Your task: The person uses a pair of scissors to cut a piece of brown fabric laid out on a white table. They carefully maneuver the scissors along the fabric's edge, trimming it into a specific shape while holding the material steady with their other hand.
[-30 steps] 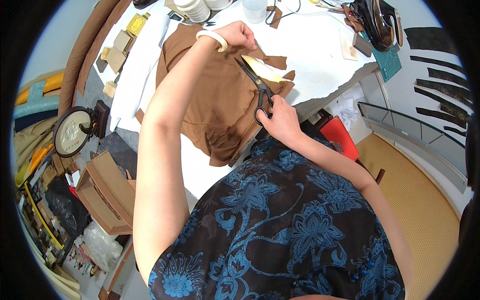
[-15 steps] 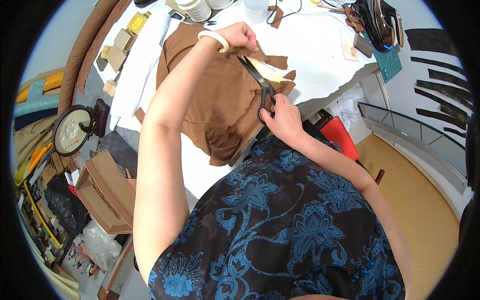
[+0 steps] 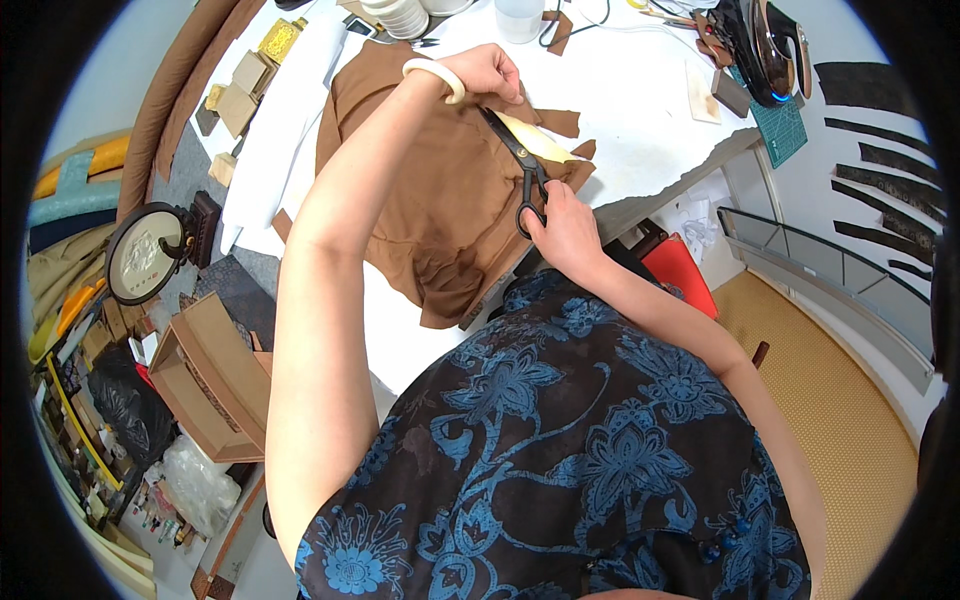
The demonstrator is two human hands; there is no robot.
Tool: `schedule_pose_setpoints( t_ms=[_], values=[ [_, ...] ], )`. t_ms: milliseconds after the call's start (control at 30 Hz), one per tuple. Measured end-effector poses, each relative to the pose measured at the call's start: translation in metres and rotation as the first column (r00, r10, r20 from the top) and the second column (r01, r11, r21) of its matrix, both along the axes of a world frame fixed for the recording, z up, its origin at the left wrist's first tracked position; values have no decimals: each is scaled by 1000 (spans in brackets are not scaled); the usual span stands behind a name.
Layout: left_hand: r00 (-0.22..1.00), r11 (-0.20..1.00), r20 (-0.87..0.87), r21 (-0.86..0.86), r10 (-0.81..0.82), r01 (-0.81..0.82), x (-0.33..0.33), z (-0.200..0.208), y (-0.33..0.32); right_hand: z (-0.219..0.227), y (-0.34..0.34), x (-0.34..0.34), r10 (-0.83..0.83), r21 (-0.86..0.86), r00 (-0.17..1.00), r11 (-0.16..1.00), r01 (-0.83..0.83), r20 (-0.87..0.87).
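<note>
A large, rumpled brown sheet of cloth or thin leather [image 3: 410, 205] lies over the near part of the white table. My right hand [image 3: 568, 232] is closed round the handles of black scissors [image 3: 523, 152], whose blades point up and away along a cut at the sheet's right side. Next to the blades shows a pale yellow strip [image 3: 540, 140], perhaps the sheet's underside. Beyond the scissor tips, my left hand [image 3: 488, 74] pinches the sheet's edge, fingertips together; a cream bangle [image 3: 436, 72] circles that wrist. A narrow brown flap [image 3: 556, 122] sticks out to the right.
White tubs [image 3: 400, 15] and a translucent container [image 3: 519, 18] stand at the back. A black iron [image 3: 758, 50] is at the far right by a green cutting mat [image 3: 782, 128]. Left are small blocks [image 3: 240, 105] and a round framed piece on a stand [image 3: 150, 255]. A red seat [image 3: 682, 272] is right.
The scissor blades have come closer together and the tips have dipped slightly. Both hands hold nearly the same places; the whole view has shifted a little.
</note>
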State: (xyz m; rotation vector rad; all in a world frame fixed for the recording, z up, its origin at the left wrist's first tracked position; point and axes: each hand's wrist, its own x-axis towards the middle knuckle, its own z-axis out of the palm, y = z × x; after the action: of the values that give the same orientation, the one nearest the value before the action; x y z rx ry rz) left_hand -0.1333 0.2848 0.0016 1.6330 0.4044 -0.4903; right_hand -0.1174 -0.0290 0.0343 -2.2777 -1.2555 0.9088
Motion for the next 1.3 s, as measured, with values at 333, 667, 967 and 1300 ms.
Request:
schedule_pose_setpoints(
  t_ms=[333, 667, 967, 1300],
  values=[
    [993, 996, 114, 88, 13, -23, 0, 1, 9, -9, -2, 4, -40, 78, 999, 996, 41, -14],
    [991, 992, 130, 127, -29, 12, 0, 14, 9, 2, 15, 7, 2, 65, 1000, 998, 0, -31],
    [990, 995, 105, -14, 95, -95, -3, 12, 14, -9, 15, 9, -5, 78, 999, 997, 8, -50],
    [992, 993, 86, 58, 96, -101, -2, 23, 17, -5, 28, 13, 4, 110, 1000, 994, -3, -11]
  ],
)
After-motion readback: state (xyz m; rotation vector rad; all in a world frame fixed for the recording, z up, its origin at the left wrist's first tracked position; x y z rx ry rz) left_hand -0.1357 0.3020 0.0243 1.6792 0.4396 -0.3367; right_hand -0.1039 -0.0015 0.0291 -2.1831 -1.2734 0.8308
